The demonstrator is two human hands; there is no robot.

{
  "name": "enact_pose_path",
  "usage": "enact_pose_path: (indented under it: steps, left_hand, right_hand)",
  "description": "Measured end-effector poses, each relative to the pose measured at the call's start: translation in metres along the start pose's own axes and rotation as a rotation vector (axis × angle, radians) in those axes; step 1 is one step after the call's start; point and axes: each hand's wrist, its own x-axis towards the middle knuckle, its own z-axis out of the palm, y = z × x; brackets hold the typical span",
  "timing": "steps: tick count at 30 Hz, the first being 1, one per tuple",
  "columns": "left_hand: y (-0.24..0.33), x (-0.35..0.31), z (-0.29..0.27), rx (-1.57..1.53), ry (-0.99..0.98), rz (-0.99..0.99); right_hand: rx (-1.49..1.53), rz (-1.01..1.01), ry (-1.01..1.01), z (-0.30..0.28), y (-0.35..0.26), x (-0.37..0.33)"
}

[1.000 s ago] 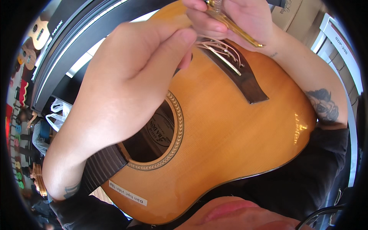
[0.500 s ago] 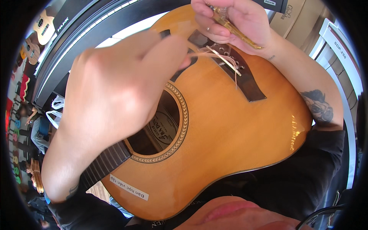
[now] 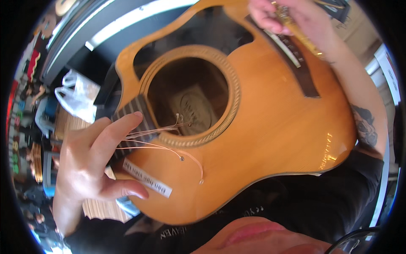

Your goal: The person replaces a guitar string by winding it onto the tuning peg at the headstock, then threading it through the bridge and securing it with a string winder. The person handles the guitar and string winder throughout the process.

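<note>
An acoustic guitar lies face up across my lap, its neck toward the left. Over the fretboard, my left hand holds a bunch of loose guitar strings, index finger and thumb spread. Their ball ends hang over the sound hole and the guitar top. At the upper right, my right hand grips a slim gold-coloured tool beyond the bridge; its exact kind is unclear. No strings cross the white saddle.
A white plastic bag sits beyond the neck, near a dark keyboard. A pale-labelled box or instrument stands at the right. Several people and instruments line the far left.
My left hand has moved from near the bridge down and left to the neck, carrying the strings. The guitar appears shifted in view. My right hand still holds the gold-coloured tool.
</note>
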Motion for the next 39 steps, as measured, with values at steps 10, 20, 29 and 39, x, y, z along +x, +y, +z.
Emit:
enact_pose_path:
  steps: [10,20,29,39]
  left_hand:
    - [0.020,-0.052,0.046,0.682,0.447,0.074]
    - [0.022,-0.070,0.032,0.653,0.352,-0.045]
    - [0.024,-0.061,0.011,0.664,0.314,-0.046]
    - [0.020,-0.036,0.031,0.632,0.416,-0.004]
  right_hand:
    - [-0.853,0.012,0.027,0.013,-0.023,0.002]
    - [-0.886,-0.102,-0.377,0.099,-0.067,0.018]
    - [-0.995,0.059,-0.438,0.176,-0.091,0.014]
    - [-0.992,-0.119,-0.345,0.149,-0.064,-0.007]
